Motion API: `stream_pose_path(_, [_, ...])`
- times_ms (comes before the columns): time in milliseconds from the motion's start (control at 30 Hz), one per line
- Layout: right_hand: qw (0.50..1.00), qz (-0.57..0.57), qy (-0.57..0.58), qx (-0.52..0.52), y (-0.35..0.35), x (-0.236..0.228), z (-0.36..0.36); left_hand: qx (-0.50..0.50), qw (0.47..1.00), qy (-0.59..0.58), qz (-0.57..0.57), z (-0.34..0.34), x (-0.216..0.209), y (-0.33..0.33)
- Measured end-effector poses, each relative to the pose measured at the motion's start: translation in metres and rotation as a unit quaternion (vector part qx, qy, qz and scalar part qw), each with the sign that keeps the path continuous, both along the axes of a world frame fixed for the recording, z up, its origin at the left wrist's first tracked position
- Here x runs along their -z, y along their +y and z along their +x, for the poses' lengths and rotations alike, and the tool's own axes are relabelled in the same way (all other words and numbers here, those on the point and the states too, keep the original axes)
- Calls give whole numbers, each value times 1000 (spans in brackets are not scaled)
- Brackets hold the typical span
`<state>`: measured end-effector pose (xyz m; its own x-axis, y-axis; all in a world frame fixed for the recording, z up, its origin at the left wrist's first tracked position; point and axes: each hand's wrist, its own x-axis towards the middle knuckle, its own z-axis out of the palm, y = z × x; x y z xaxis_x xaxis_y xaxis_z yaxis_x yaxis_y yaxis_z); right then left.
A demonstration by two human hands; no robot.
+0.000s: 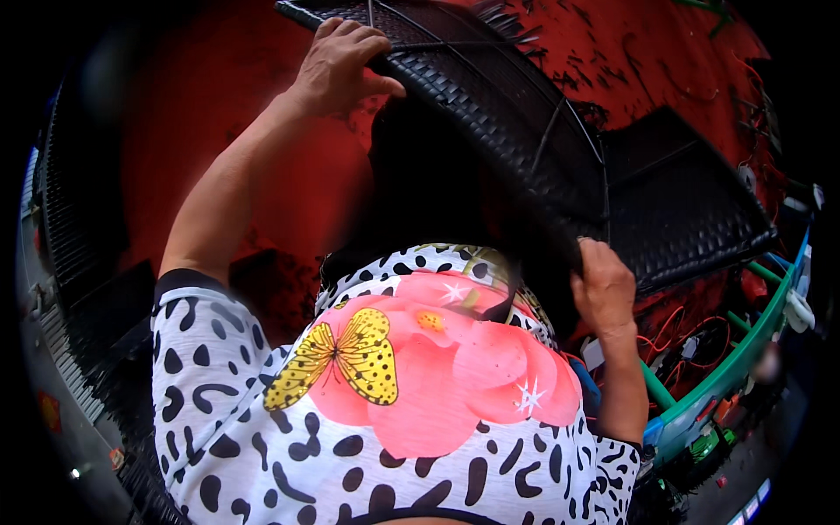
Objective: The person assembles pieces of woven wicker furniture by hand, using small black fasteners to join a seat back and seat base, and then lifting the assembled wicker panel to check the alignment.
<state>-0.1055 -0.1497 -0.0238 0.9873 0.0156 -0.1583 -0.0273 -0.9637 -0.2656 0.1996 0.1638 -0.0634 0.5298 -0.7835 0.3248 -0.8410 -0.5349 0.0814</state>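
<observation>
A large black woven wicker furniture piece [490,96], with thin rods crossing its inner face, slants from the upper left down to the right. A second wicker panel [682,192] joins it at an angle on the right. My left hand [346,66] grips its rim near the top, fingers over the edge and thumb along the near side. Lower down, my right hand [604,284] is closed on the same piece near the corner where the panels meet; its fingertips are partly hidden. The piece is tilted in front of my body.
The red floor [647,52] is strewn with dark strips and scraps. At the right, a green-framed table [744,367] carries orange cords [674,337] and small tools. Black strips [87,350] and a ribbed shutter-like surface [66,350] lie along the left.
</observation>
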Motion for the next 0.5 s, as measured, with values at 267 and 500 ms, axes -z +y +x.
stream_pose_path(267, [993,-49,-4,106,-79,-92,-30,99,989,-74,-84,-59,-70,-63])
stream_pose_path(500, [961,33,-273,-32,-41,-126,41,96,990,-88,-48,-72,-112,-119])
